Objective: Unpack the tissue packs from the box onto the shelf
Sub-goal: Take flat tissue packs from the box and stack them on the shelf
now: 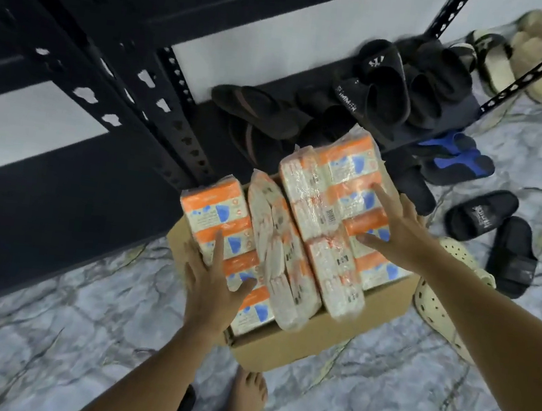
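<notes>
Fingers (219, 250) of the left hand (208, 286) straight and spread, pressed flat on the orange-and-white film-wrapped tissue pack (224, 244) at the left side of the brown cardboard box (314, 340); nothing curled round, nothing pinched. Probably steadying that side while the bundle is worked loose. Just right of it, a second glossy wrapped pack (277, 257), tilted on edge and wedged between its neighbours. Further right, a tall stack of the same packs (323, 211), standing proud of the box rim, crinkled plastic catching the light. Right hand (399, 231) laid open against the stack's outer face, fingers extended, thumb apart, likewise pressing rather than grasping: likely a two-sided squeeze to lift. All packs in the box, none on the black slotted-steel shelf (158, 113) behind. Soft packs, slippery film: liable to slide under flat palms. Dark rubber sandals (389, 90) beyond, on marbled grey floor (42, 331).
</notes>
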Tool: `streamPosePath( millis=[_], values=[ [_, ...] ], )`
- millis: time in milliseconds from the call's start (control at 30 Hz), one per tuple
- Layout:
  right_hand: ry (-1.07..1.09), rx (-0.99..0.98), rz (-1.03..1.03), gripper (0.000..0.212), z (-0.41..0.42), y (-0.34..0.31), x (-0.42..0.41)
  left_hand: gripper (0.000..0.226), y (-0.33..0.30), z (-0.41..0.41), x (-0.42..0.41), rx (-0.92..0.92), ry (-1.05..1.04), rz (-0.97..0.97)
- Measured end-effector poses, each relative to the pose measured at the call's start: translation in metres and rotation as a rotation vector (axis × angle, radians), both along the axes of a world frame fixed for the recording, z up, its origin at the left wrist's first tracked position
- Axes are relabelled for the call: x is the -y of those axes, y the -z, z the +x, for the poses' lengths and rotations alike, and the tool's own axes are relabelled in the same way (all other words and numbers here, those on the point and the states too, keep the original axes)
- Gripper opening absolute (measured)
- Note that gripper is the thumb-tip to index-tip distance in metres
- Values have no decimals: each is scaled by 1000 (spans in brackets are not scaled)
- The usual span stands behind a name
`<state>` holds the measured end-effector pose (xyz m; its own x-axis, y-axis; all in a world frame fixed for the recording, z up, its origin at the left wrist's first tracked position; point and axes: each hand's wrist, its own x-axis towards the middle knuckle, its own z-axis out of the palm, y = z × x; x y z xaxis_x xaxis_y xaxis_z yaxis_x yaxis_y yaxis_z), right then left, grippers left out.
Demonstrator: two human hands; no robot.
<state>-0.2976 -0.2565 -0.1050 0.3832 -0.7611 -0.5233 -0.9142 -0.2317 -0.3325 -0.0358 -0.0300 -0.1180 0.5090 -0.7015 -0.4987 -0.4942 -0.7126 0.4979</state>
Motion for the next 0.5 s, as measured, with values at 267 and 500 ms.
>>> streamPosePath(
  millis=[267,500],
  values=[
    [67,113,88,110,3,23,9,116,16,-4,7,-38,-136,-44],
    [113,142,118,112,2,23,11,116,15,1,7,-116,-127,-111]
  ],
)
